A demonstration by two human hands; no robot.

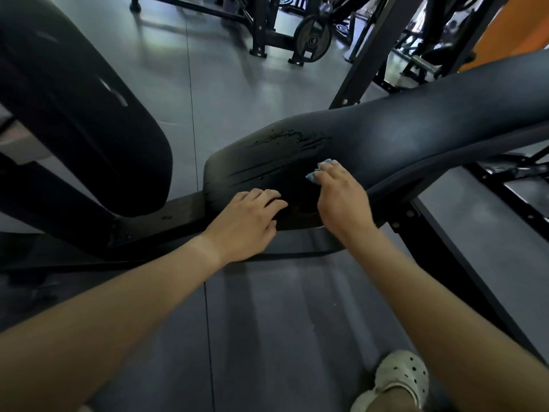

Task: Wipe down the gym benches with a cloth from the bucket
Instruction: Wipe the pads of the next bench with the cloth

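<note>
cloth gripped under right hand | left hand resting on bench

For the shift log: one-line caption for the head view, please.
Right hand holds a blue cloth against the wet-streaked bench pad while the left hand rests on its near end.

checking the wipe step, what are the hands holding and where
The right hand holds a small light blue cloth, bunched under its fingers, only its far edge showing. The left hand holds nothing, resting on the dark padded bench.
</note>
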